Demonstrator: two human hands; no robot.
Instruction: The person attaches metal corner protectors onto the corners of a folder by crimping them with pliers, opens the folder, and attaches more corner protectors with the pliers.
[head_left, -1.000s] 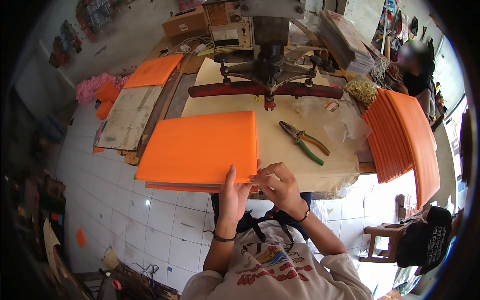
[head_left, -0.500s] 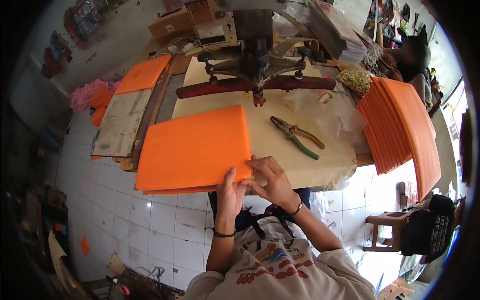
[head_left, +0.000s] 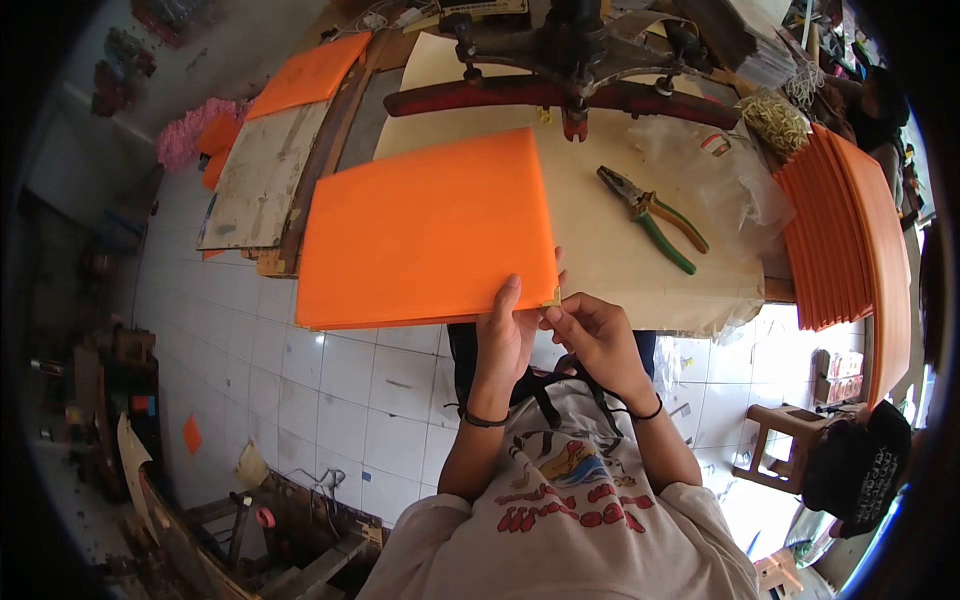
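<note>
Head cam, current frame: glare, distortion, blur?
Head view: strong fisheye bending, black corners; head view: white tiled floor washed out at right; head view: dim, soft left edge; head view: flat orange rectangular folder brightly lit, steel pliers with green-and-orange handles fairly crisp.

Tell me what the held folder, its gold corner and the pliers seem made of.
Folder: perhaps plastic or coated board; smooth, even orange surface.
Gold corner: possibly thin metal by its colour; too small to be sure.
Pliers: likely steel, dark grey at the jaws; green and orange grips probably plastic.
</note>
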